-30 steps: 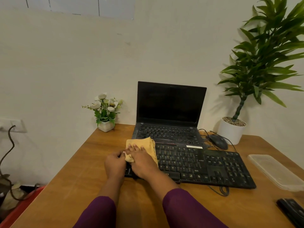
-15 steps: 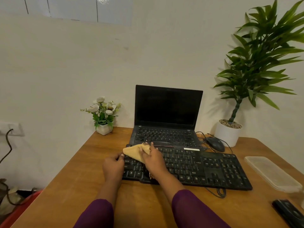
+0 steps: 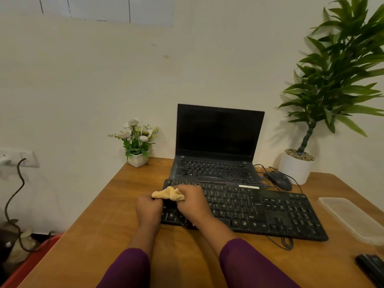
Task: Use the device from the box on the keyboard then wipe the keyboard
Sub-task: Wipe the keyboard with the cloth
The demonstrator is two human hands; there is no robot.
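A black external keyboard (image 3: pixel 259 208) lies on the wooden desk (image 3: pixel 99 235) in front of an open laptop (image 3: pixel 218 142). A bunched yellow cloth (image 3: pixel 167 193) sits over the keyboard's far left corner. My right hand (image 3: pixel 192 201) grips the cloth from the right, fingers curled round it. At the keyboard's left edge my left hand (image 3: pixel 148 209) is curled and holds the cloth's left end. A black device (image 3: pixel 372 267) lies at the desk's near right corner, partly cut off by the frame.
A clear plastic box lid (image 3: pixel 351 219) lies right of the keyboard. A black mouse (image 3: pixel 279 180) with its cable sits behind it. A small flower pot (image 3: pixel 137 142) and a tall potted plant (image 3: pixel 299 165) stand at the back. A red bin (image 3: pixel 31 265) is left of the desk.
The cloth has gone from spread flat under my right hand to a bunched wad. My right hand moved back over the keyboard's left part and my left hand now holds the cloth's end.
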